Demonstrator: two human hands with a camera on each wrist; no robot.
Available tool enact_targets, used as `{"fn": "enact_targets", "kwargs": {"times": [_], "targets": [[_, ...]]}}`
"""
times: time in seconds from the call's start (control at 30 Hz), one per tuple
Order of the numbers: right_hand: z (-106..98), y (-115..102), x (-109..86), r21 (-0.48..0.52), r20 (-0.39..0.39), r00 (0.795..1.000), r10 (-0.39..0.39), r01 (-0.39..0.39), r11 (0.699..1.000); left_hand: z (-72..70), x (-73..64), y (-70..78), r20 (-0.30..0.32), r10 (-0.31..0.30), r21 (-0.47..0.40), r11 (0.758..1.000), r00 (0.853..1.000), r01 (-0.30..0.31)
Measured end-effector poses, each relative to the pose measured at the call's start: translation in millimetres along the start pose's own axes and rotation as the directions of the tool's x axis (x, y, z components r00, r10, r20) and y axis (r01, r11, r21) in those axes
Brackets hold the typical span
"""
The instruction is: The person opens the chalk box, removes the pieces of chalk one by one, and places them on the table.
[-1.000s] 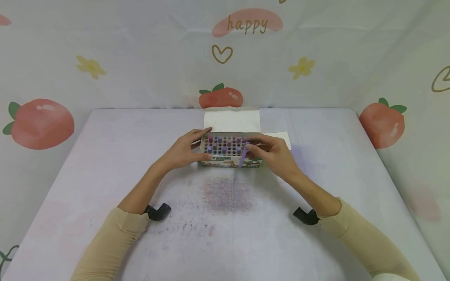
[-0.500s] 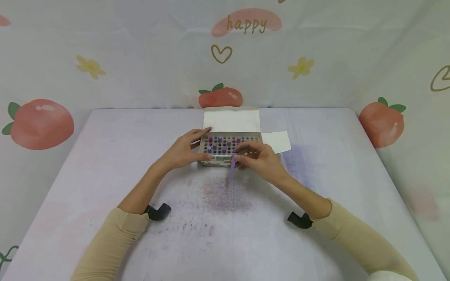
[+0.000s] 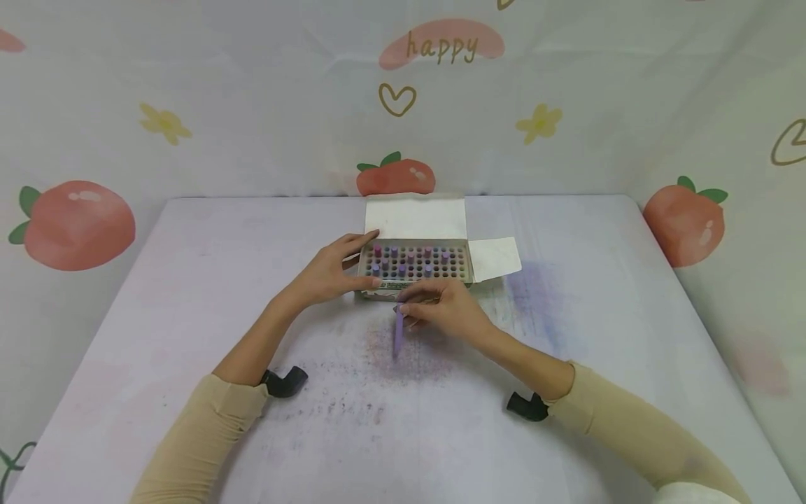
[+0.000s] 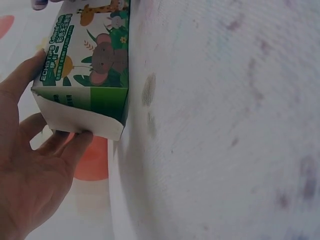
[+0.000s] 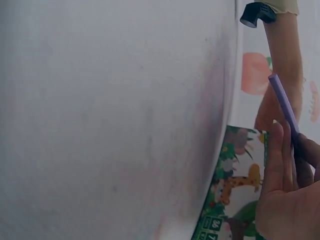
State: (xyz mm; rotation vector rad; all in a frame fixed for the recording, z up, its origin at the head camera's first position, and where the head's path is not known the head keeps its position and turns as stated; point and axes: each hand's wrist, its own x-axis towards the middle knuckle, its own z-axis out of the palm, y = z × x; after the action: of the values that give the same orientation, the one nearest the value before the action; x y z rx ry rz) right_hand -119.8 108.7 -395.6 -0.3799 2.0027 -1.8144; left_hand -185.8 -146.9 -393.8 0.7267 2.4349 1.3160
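My left hand (image 3: 330, 269) grips the left end of a cardboard chalk box (image 3: 392, 283), thumb at the front edge and fingers toward the back. In the left wrist view, the box (image 4: 102, 60) shows printed animals and a loose white end flap (image 4: 80, 117). Several purple and pink chalks (image 3: 402, 269) stand in the holes of its insert; many other holes hold nothing. Just in front of the box, my right hand (image 3: 443, 308) pinches a purple chalk stick (image 3: 398, 336) by its upper end. That chalk (image 5: 285, 102) extends past the fingers in the right wrist view.
The white lid (image 3: 415, 215) is folded back behind the box, and a side flap (image 3: 495, 257) sticks out to the right. Chalk dust smudges (image 3: 535, 301) mark the white tablecloth (image 3: 441, 448). A printed curtain (image 3: 283, 140) hangs at the back. Black wrist mounts (image 3: 285, 382) sit at both wrists.
My right hand has drawn the purple chalk stick leftward and toward me, from over the box's right part to in front of it. The left hand keeps its place on the box.
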Motion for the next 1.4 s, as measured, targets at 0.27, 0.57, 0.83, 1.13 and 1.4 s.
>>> {"fn": "enact_targets", "kwargs": {"times": [0.27,0.57,0.83,1.13,1.4], "targets": [[6.1,10.7,3.0,0.058,0.010,0.988,0.153,-0.154,0.986,0.9,1.1,-1.2,-0.003,0.012,0.011,1.000,1.000,-0.012],[10.1,17.6,9.4,0.024,0.038,0.979,0.203,-0.204,0.979,0.5,1.1,-0.9,0.006,-0.014,0.012,1.000,1.000,0.014],[13.9,18.9,9.3,-0.085,0.038,0.984,0.177,-0.173,0.981,-0.5,1.1,0.6,0.010,-0.021,0.018,1.000,1.000,0.021],[14.3,19.6,9.6,-0.097,0.032,0.982,0.187,-0.183,0.978,-0.7,2.0,0.1,0.005,-0.022,0.023,1.000,1.000,0.021],[11.9,14.7,7.6,-0.122,0.035,0.989,0.143,-0.137,0.983,0.2,0.5,-2.3,0.001,-0.015,0.017,1.000,1.000,0.015]]}}
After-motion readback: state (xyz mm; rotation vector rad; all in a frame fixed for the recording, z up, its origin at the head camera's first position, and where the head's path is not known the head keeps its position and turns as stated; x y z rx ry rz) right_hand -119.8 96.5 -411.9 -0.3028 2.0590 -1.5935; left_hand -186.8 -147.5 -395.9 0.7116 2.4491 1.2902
